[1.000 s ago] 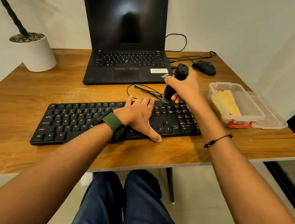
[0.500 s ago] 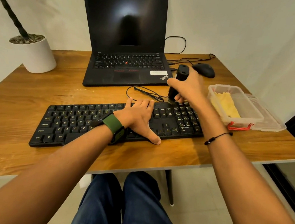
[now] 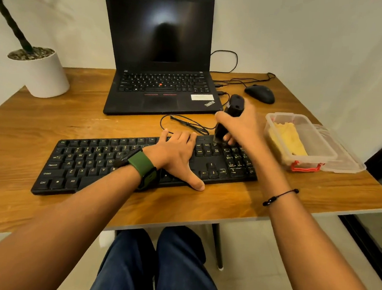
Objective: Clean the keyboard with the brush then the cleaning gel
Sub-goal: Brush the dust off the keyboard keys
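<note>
Head view: black keyboard (image 3: 105,160) lying across the centre of the wooden desk (image 3: 26,118), slightly slanted, left end nearer the bottom of the frame. Left hand (image 3: 175,154) flat on the keys just right of centre, fingers straight and close together, thumb spread out over the front edge onto the wood; green watch (image 3: 145,169) on that wrist. Right hand (image 3: 240,126) right of centre, fingers curled round a black brush (image 3: 231,111) held nearly upright, bristle end down on the top row of keys above the navigation block, rounded handle top sticking up above the knuckles. Thin black bracelet (image 3: 280,196) on the right wrist.

Yellow cleaning gel (image 3: 287,139) at the right of the frame, inside an open clear plastic box (image 3: 319,142) with a red clasp, near the keyboard's right end; the box's clear lid (image 3: 350,161) just beside it on the far right.

Upper centre: open black laptop (image 3: 160,84), screen dark. Black mouse (image 3: 260,93) upper right, well behind the box. Looped black cable (image 3: 187,123) between laptop and keyboard. White plant pot (image 3: 43,74) in the upper left. Blue-trousered knees (image 3: 151,268) at the bottom centre, beneath the desk edge.
</note>
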